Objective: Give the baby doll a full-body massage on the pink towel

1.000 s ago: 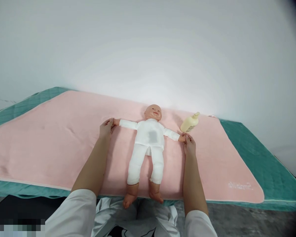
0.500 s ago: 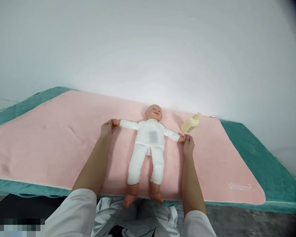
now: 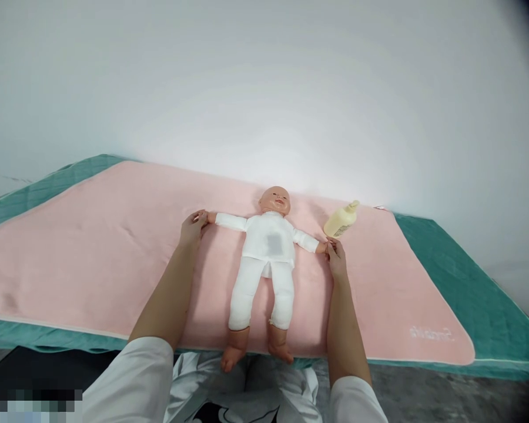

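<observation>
A baby doll [image 3: 268, 241] in a white top and white trousers lies on its back on a pink mat [image 3: 92, 258], head away from me. Its arms are spread sideways and its bare feet reach the near edge. My left hand [image 3: 194, 228] is closed on the doll's hand at the left. On the right, my right hand [image 3: 335, 255] pinches the doll's other hand. A pale yellow pump bottle [image 3: 340, 220] stands just beyond my right hand, tilted in this view.
The pink mat lies over a green quilted pad [image 3: 462, 282], which shows at both sides and along the front edge. A pale wall [image 3: 264, 88] rises behind. My lap is below the near edge.
My left fingers have wrapped further over the doll's hand. My right hand has shifted slightly and covers more of the other doll hand. The doll's body is almost unmoved.
</observation>
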Motion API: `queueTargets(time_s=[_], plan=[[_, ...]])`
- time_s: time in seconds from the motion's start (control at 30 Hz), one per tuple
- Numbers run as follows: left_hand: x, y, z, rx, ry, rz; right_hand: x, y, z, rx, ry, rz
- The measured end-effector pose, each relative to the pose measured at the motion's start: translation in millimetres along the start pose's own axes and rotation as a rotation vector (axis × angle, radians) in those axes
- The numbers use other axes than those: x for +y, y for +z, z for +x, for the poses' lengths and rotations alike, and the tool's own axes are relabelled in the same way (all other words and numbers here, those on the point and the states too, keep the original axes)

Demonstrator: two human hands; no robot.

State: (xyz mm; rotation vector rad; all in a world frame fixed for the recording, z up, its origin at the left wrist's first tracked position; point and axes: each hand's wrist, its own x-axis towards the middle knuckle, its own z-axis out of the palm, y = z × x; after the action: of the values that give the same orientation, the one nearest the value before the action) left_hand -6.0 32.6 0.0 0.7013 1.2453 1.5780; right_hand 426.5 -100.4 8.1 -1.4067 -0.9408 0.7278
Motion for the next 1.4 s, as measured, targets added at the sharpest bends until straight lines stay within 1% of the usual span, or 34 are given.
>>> queueTargets(time_s=[0.07, 0.23, 0.33, 0.6, 0.87, 1.03, 1.23, 1.33, 1.4], plan=[[2, 0.8, -2, 0.011, -0.003, 0.005, -3, 1, 0, 0.015, 0.016, 0.029], [5, 1.2, -6, 0.02, 0.004, 0.052, -4, 0, 1, 0.073, 0.08, 0.192], [7, 1.8, -9, 0.026, -0.001, 0.052, -5, 0, 2, 0.096, 0.096, 0.241], [12, 5.0, -14, 0.07, -0.024, 0.027, -3, -1, 3, 0.201, 0.144, 0.255], [6, 4.1, -8, 0.145, 0.01, 0.141, 4, -1, 6, 0.239, 0.144, 0.274], [10, 5.6, -12, 0.088, 0.01, 0.074, 8, -3, 11, 0.246, 0.195, 0.36], [17, 2.4, -13, 0.015, -0.099, -0.04, 8, -6, 14, 0.237, 0.233, 0.445], [16, -0.5, -12, -0.036, -0.096, -0.056, 6, -7, 14, 0.213, 0.239, 0.511], [15, -1.9, -12, -0.049, -0.089, -0.062, 6, -7, 14, 0.198, 0.241, 0.539]])
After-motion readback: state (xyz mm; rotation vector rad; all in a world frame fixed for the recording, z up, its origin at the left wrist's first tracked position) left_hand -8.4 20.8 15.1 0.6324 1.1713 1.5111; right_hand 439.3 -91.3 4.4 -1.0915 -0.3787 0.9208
